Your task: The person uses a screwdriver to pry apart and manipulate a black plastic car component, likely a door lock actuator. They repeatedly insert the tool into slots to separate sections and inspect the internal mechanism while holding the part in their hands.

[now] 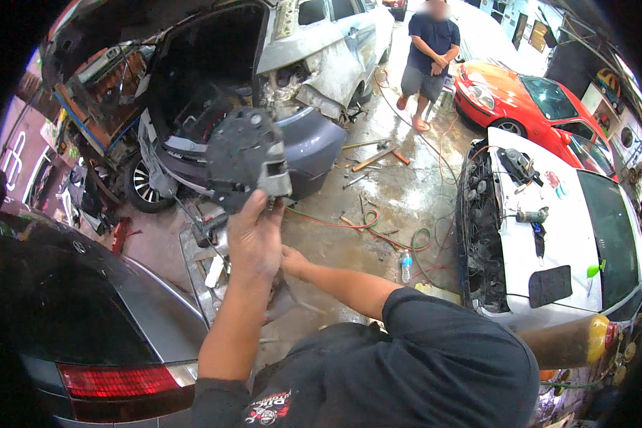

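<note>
My left hand (257,225) holds up a dark grey mechanical part (239,153), plate-shaped with holes and a lighter metal block at its right side, gripped at its lower end. My right hand (294,262) is just beside my left wrist; its fingers are mostly hidden behind it. Beyond the held part is the open rear of a damaged car (319,155), with a grey-purple bumper.
A person in dark shirt and shorts (431,43) stands at the back near a red car (499,100). A white car (535,250) bears tools at right. Hammers (378,157), hoses (421,239) and a bottle (406,264) lie about. A dark car (107,321) fills lower left.
</note>
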The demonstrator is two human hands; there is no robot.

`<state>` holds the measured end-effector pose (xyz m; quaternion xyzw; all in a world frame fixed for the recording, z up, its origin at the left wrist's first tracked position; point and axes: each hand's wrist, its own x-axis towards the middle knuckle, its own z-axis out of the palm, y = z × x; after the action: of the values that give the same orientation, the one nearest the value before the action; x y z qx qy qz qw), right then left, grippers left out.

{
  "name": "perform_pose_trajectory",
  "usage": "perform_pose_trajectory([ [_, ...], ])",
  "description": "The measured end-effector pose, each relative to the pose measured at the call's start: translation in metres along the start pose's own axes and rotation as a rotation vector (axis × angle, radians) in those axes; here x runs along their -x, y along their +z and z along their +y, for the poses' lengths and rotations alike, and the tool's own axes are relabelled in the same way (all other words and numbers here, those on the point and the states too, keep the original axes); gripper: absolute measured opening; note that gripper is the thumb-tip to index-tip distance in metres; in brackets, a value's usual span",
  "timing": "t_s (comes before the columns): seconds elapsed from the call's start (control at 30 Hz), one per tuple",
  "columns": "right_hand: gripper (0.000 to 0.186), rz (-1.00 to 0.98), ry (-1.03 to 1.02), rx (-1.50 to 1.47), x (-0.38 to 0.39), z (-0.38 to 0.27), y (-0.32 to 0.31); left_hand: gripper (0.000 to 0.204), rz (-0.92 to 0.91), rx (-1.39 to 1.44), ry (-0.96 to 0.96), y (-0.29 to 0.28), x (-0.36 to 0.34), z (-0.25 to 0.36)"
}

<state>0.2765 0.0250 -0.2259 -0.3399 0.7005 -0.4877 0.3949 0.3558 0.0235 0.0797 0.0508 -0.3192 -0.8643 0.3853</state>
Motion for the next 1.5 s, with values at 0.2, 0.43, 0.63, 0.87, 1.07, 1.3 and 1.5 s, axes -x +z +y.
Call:
perform_pose_trajectory([
  [0.2,0.106,-0.018,0.055,-0.002,0.004,-0.002,-0.004,0.025,-0.017,-0.022,-0.085,0.037,-0.057,-0.045],
  [0.43,0.082,0.228,0.082,-0.205,0.079,-0.044,-0.071,0.027,-0.108,0.084,-0.190,0.039,-0.106,-0.082],
  [0.63,0.052,0.483,0.016,-0.658,0.136,0.041,-0.204,0.038,-0.273,0.140,-0.279,0.064,-0.142,-0.148],
  [0.87,0.046,0.838,0.276,-0.656,0.290,0.143,-0.276,0.046,-0.361,0.120,-0.333,0.076,-0.173,-0.218],
  [1.07,0.045,1.098,0.621,-0.683,0.425,0.229,-0.245,0.039,-0.339,0.207,-0.406,0.102,-0.181,-0.263],
  [1.3,0.046,1.176,0.805,-0.631,0.477,0.248,-0.222,0.033,-0.354,0.279,-0.379,0.119,-0.200,-0.285],
  [1.5,0.049,1.180,0.741,-0.477,0.477,0.266,-0.239,0.040,-0.414,0.275,-0.387,0.136,-0.212,-0.288],
])
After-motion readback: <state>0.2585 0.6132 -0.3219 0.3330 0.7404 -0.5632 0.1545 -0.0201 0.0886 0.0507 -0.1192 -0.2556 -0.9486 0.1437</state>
